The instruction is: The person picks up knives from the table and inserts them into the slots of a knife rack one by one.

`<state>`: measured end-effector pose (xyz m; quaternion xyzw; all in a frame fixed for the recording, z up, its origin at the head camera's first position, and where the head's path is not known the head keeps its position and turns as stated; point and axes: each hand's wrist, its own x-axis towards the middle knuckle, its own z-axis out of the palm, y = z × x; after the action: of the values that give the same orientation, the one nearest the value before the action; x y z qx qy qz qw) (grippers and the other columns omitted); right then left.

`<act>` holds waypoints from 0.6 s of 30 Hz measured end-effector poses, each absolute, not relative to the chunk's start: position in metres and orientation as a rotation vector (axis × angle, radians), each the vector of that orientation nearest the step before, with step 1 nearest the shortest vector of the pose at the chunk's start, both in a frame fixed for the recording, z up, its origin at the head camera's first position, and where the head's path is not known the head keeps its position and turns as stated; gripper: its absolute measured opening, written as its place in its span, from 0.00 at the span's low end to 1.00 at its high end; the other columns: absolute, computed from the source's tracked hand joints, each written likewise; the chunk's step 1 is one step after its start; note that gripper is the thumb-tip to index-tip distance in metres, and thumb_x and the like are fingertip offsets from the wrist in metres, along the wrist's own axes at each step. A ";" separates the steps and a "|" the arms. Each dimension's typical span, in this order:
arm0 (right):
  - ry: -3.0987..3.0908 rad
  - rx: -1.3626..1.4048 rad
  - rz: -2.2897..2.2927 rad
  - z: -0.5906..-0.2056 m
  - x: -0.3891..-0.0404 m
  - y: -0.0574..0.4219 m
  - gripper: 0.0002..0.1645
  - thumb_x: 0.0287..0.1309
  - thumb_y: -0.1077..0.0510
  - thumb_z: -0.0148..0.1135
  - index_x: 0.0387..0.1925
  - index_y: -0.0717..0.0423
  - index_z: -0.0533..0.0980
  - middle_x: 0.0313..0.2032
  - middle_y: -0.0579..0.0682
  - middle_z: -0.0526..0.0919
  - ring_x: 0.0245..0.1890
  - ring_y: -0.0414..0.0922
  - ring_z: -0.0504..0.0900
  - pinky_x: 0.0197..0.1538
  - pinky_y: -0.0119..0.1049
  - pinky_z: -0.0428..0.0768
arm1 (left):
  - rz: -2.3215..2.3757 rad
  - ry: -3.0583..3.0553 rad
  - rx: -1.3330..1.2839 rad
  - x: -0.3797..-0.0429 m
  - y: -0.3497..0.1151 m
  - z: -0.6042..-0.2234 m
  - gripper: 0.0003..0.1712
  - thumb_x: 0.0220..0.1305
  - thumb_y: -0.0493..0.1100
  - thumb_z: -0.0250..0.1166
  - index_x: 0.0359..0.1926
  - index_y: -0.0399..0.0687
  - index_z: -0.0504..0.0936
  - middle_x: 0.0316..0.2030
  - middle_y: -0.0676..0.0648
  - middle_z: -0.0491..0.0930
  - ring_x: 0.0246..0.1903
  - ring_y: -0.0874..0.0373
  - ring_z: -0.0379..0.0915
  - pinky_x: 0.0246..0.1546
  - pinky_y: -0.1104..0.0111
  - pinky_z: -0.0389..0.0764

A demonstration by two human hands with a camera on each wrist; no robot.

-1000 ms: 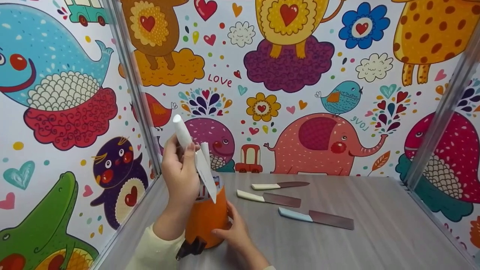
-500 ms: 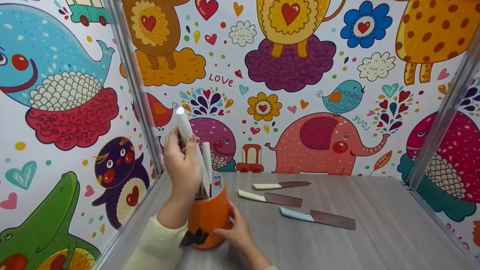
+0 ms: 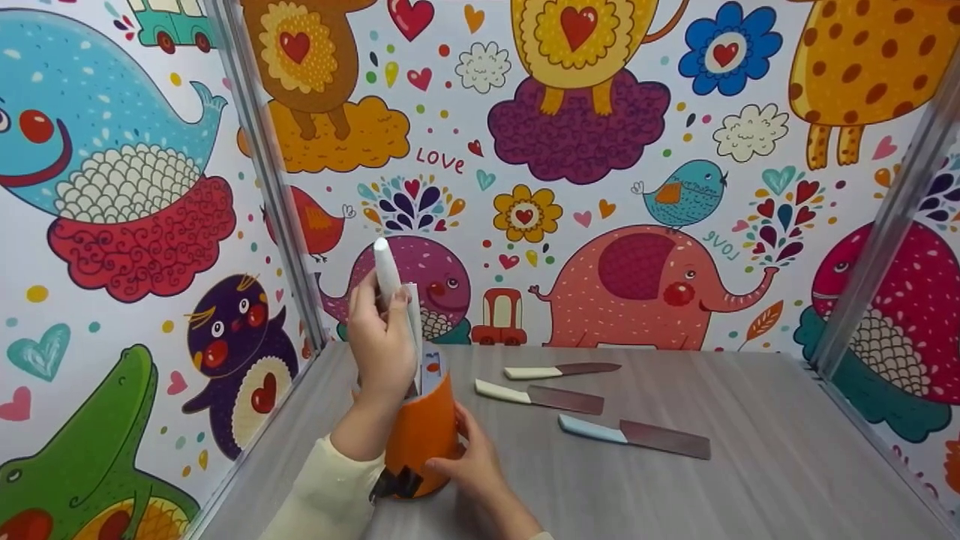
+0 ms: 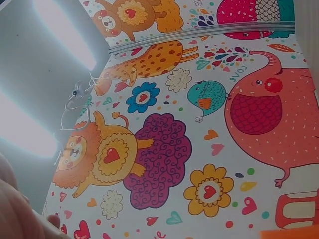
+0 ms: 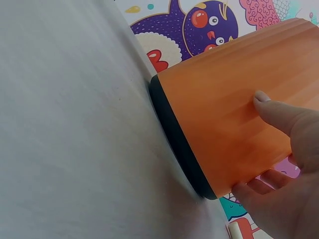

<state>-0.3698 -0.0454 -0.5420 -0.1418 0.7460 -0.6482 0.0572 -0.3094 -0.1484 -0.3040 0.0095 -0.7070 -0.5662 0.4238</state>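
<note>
In the head view my left hand (image 3: 382,345) grips a white-handled knife (image 3: 387,266) above an orange knife block (image 3: 424,439). The knife points downward, its blade mostly hidden behind the hand and its lower end at the block's top opening. Right beside it rises another slim white handle (image 3: 413,307) from the block. My right hand (image 3: 476,454) holds the block low on its right side. Thumb and fingers of the right hand (image 5: 294,149) curve around the orange wall in the right wrist view. Only part of the left hand (image 4: 22,214) shows in the left wrist view.
Three knives lie on the grey table (image 3: 675,510) right of the block: a cream-handled pointed knife (image 3: 559,370), a cream-handled cleaver (image 3: 536,396) and a blue-handled cleaver (image 3: 634,436). Cartoon-printed walls (image 3: 465,210) close off the back and sides.
My left hand has lifted the knife from in front of the block, brought it over the opening, then lowered it, moving slightly right. The right hand stays on the block.
</note>
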 end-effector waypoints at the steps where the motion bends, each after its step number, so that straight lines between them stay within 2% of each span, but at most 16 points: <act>1: 2.261 -0.429 -1.967 -0.542 -0.370 -0.045 0.60 0.39 0.55 0.82 0.73 0.38 0.59 0.71 0.48 0.68 0.71 0.54 0.66 0.71 0.57 0.65 | -1.419 -1.782 0.039 -0.311 -0.148 -0.308 0.27 0.73 0.44 0.57 0.70 0.44 0.66 0.55 0.44 0.73 0.54 0.51 0.73 0.61 0.52 0.77; 9: 2.260 -0.444 -1.982 -0.545 -0.370 -0.046 0.59 0.40 0.59 0.81 0.73 0.39 0.60 0.70 0.48 0.68 0.71 0.54 0.66 0.71 0.57 0.65 | -1.455 -1.838 0.071 -0.322 -0.151 -0.336 0.26 0.73 0.42 0.57 0.69 0.43 0.67 0.57 0.40 0.74 0.55 0.46 0.73 0.60 0.48 0.77; 18: 2.323 -0.467 -1.960 -0.546 -0.370 -0.046 0.61 0.37 0.55 0.83 0.73 0.42 0.60 0.69 0.50 0.70 0.70 0.54 0.67 0.70 0.57 0.66 | -1.482 -1.884 0.089 -0.327 -0.153 -0.357 0.27 0.73 0.42 0.57 0.69 0.42 0.66 0.61 0.38 0.72 0.58 0.42 0.72 0.61 0.46 0.74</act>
<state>-0.3702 -0.0460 -0.5460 -0.1517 0.7550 -0.6371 0.0333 -0.3269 -0.1532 -0.3566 0.0346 -0.7320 -0.5756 0.3629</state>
